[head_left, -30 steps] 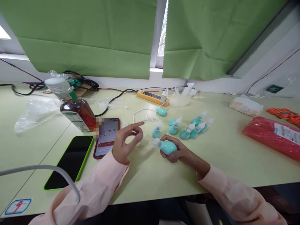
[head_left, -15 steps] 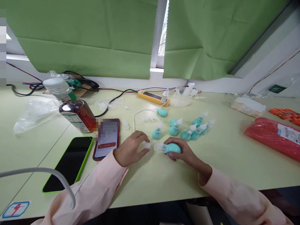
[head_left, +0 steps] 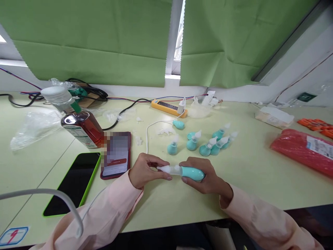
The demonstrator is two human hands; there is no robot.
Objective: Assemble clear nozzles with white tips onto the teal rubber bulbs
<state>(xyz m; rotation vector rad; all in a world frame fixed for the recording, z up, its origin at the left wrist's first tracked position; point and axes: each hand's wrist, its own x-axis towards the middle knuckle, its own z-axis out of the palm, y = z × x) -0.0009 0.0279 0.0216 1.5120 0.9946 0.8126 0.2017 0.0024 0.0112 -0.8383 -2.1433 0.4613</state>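
My right hand point(head_left: 205, 175) is closed around a teal bulb point(head_left: 193, 173), which lies sideways with a clear collar point(head_left: 177, 170) at its left end. Thumb and fingers of my left hand point(head_left: 149, 168) pinch a translucent white nozzle tip point(head_left: 165, 169), whose wide end meets the collar. Beyond my hands stand several teal bulbs with white tips, one of them point(head_left: 172, 148) a little apart at the left. A bare teal bulb point(head_left: 178, 124) lies on its side farther back. Small clear parts point(head_left: 166, 131) are scattered near it.
A black phone point(head_left: 73, 184) and a red-cased phone point(head_left: 116, 156) lie left, near a brown bottle point(head_left: 83, 128). A yellow power strip point(head_left: 168, 108) with a white cable sits at the back of the table point(head_left: 249, 173). Red packaging point(head_left: 299, 149) is at the right.
My hands have come together: the nozzle tip in my left hand now meets the clear collar on the bulb. Both are slightly lower in view, which has shifted a little.
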